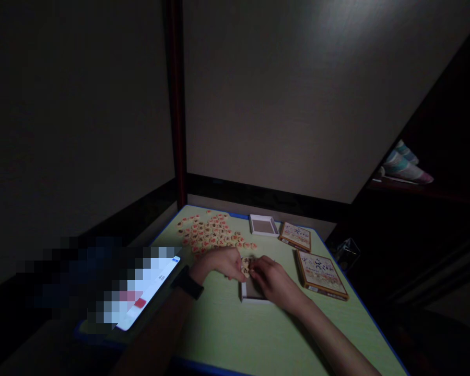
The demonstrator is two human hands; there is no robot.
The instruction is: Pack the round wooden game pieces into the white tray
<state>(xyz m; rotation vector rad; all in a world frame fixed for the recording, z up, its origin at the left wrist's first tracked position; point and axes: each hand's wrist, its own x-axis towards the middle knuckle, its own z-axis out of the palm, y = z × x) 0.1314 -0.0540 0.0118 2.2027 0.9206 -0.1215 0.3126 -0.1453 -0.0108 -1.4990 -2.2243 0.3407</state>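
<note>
Round wooden Chinese chess pieces [246, 266] with dark characters lie between my two hands, at the far end of a shallow white box tray [254, 301]. My left hand [227, 262], with a black band on its wrist, is curled at the left side of these pieces; its fingertips are partly hidden. From the right, my right hand [273, 278] reaches over the tray, fingers bent and closed against a piece at the right of the group. Beyond my left hand, many loose pieces [213, 232] with red or dark characters are spread over the green table [227, 329].
A second white tray [264, 225] stands at the table's far edge. Two printed box lids, one farther [295, 236] and one nearer [321, 274], lie on the right. A lit tablet-like screen [149, 292], partly pixelated, is at left. Walls rise behind the table.
</note>
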